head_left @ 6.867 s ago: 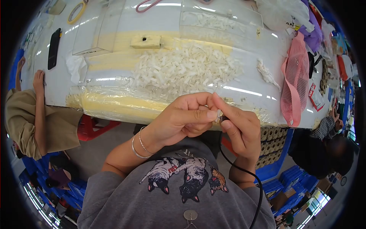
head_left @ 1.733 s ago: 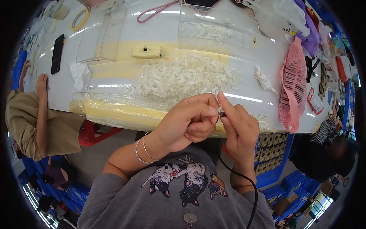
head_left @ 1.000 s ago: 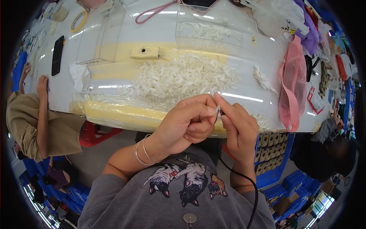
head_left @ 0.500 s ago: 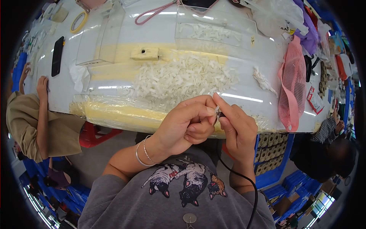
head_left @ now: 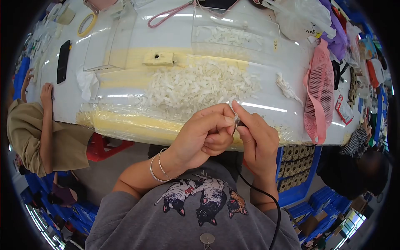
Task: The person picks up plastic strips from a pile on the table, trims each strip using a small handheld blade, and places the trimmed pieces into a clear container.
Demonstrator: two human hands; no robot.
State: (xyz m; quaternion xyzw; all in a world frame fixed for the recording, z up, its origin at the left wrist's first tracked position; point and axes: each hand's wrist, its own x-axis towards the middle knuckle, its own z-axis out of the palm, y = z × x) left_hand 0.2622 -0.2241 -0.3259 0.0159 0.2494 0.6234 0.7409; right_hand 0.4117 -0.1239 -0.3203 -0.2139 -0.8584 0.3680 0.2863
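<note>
My left hand (head_left: 207,132) is closed, thumb and forefinger pinching a small whitish piece (head_left: 236,118) near the table's front edge. My right hand (head_left: 261,139) meets it from the right, its forefinger stretched along the piece and its thumb bent in below. Something small and dark shows between the two hands, mostly covered by the fingers, so its kind is unclear. Just beyond the hands lies a wide heap of short, pale, translucent strips (head_left: 204,85). Two thin bangles (head_left: 154,166) circle my left wrist.
A yellowish block with a hole (head_left: 158,58) lies behind the heap. Clear boxes (head_left: 110,46), a phone (head_left: 63,61), a tape roll (head_left: 87,25) and a pink mesh strap (head_left: 318,93) are around it. A black cable (head_left: 268,193) hangs by my right arm. A co-worker's arm (head_left: 46,125) rests at left.
My right hand has shifted very slightly left, and its thumb a little downwards. My left hand keeps its pinch almost unmoved; the heap looks the same.
</note>
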